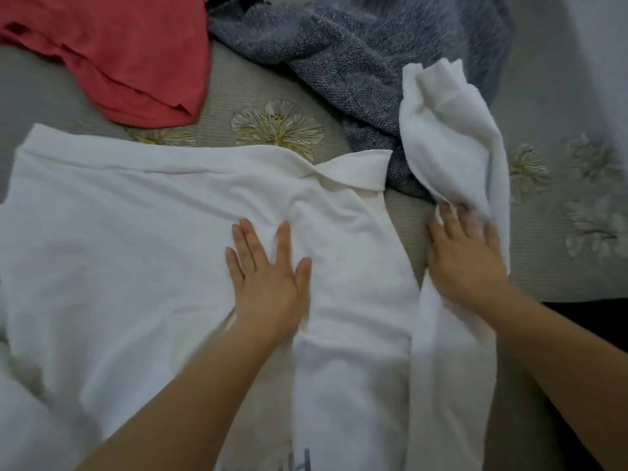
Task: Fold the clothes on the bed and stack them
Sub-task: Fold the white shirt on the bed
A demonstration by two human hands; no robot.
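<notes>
I am at the first garment, a white long-sleeved top, which lies spread out on the bed in front of me. My left hand rests flat on its body, the fingers straight and a little apart, and it presses the cloth down. My right hand lies on the right sleeve, which runs away from me and is bunched at its far end, over the edge of a grey-blue knitted sweater. The fingers of this hand are blurred, so I cannot tell if they pinch the sleeve or only lie on it. A red garment waits at the far left, not folded.

I judge the step to be the folding in of the sleeve. The next move needs a sure hold on the sleeve, then to bring it across the body while the left hand keeps the top from sliding.
</notes>
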